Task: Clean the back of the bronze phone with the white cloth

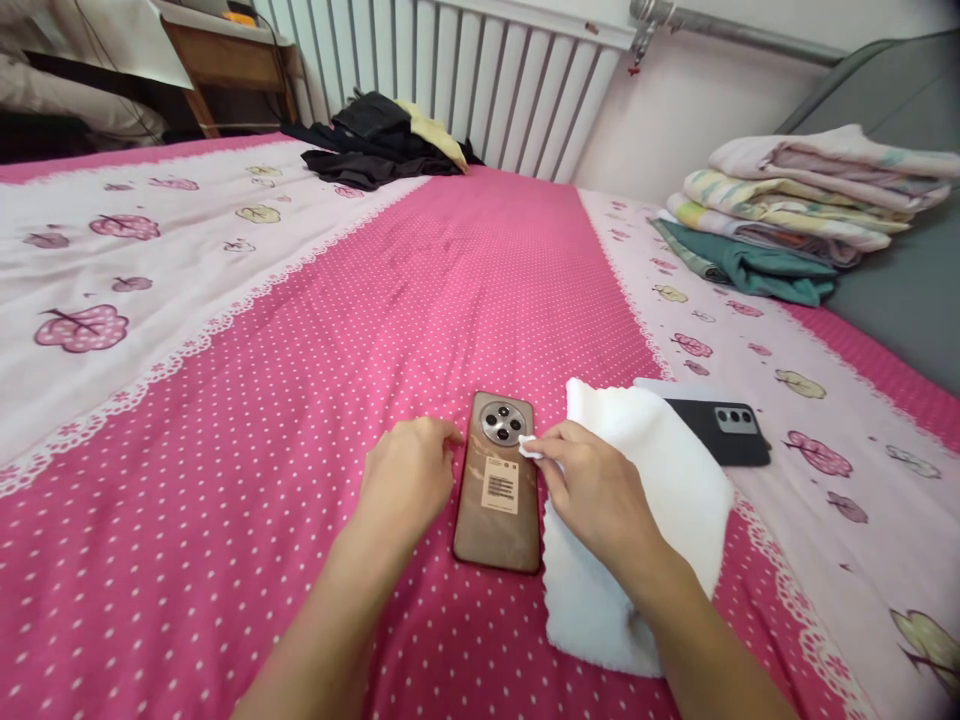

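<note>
A brown phone (499, 510) lies face down on the pink dotted bedsheet (300, 380), its round camera ring toward the far end and a white barcode sticker on its back. My left hand (409, 475) rests against the phone's left edge, fingers curled onto the upper corner. My right hand (589, 480) pinches a corner of a white cloth (675, 480) and presses it on the phone beside the camera ring. The cloth spreads under my right wrist.
A dark phone (720, 430) lies face down at the cloth's far right edge. Folded bedding (795, 215) is stacked at the right by a grey headboard. Dark clothes (379, 145) are piled at the far end before a white radiator.
</note>
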{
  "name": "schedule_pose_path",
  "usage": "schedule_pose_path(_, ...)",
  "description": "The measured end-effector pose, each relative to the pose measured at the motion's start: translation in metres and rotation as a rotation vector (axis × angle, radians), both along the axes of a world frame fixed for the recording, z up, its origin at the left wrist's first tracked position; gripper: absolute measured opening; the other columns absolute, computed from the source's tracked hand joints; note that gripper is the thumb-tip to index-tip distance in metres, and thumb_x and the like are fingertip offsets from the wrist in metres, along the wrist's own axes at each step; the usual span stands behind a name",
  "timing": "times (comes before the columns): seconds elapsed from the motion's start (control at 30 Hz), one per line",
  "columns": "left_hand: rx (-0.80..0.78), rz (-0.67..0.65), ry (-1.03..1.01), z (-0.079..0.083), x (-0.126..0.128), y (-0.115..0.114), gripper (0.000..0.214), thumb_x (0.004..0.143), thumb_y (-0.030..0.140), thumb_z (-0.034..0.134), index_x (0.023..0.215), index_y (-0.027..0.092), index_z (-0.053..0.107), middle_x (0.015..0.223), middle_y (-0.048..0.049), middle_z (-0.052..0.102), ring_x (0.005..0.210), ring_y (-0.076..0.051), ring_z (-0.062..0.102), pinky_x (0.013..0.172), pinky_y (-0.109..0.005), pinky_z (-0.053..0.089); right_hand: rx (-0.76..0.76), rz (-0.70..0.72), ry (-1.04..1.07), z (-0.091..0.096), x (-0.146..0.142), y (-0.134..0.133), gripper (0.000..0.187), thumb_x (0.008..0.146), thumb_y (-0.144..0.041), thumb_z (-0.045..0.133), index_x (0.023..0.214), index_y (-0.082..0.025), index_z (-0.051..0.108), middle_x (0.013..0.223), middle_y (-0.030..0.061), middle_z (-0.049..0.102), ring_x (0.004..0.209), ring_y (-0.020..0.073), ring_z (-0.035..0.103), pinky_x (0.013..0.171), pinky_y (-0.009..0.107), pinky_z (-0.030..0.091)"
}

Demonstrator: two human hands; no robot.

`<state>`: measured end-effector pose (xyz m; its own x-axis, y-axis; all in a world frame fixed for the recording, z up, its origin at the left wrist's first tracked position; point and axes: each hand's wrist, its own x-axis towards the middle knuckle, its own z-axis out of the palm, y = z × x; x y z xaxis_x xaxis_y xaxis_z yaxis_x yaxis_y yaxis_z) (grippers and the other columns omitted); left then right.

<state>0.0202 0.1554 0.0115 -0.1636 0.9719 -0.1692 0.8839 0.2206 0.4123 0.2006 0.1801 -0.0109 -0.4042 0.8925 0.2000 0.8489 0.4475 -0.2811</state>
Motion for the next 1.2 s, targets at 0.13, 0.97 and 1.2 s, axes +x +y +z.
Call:
schedule_pose_path(0.13, -0.007, 0.001, -0.008, 0.000, 0.000, 0.001, 0.032, 0.075, 0.013, 0.046, 0.096, 0.023, 0.069, 0.091, -0.0075, 0.070, 0.086, -0.019, 0.064, 0.077, -0.027, 0.046, -0.115, 0.204, 0.031, 0.007, -0.011, -0.014, 0.029, 0.080, -0.008, 0.047, 0.089, -0.026, 0.068, 0.087, -0.0006, 0.063, 0.076, 0.0125, 0.060, 0.063, 0.023, 0.045)
schedule_pose_path(0.97, 0.006, -0.023, 0.009, 0.000, 0.001, 0.000, 0.033, 0.075, 0.012, 0.045, 0.095, 0.022, 0.069, 0.091, -0.0075, 0.070, 0.086, -0.018, 0.064, 0.077, -0.026, 0.046, -0.089, 0.100, 0.046, 0.001, -0.017, -0.014, 0.030, 0.082, -0.007, 0.047, 0.097, -0.024, 0.067, 0.090, 0.0014, 0.062, 0.084, 0.0153, 0.057, 0.067, 0.024, 0.045)
schedule_pose_path(1.2, 0.003, -0.040, 0.013, 0.001, 0.002, 0.001, 0.030, 0.076, 0.014, 0.046, 0.094, 0.022, 0.069, 0.089, -0.0081, 0.070, 0.086, -0.019, 0.064, 0.076, -0.026, 0.046, -0.103, 0.203, 0.076, 0.000, -0.022, -0.019, 0.029, 0.085, -0.010, 0.046, 0.098, -0.025, 0.066, 0.090, 0.0010, 0.062, 0.086, 0.0142, 0.056, 0.068, 0.023, 0.045)
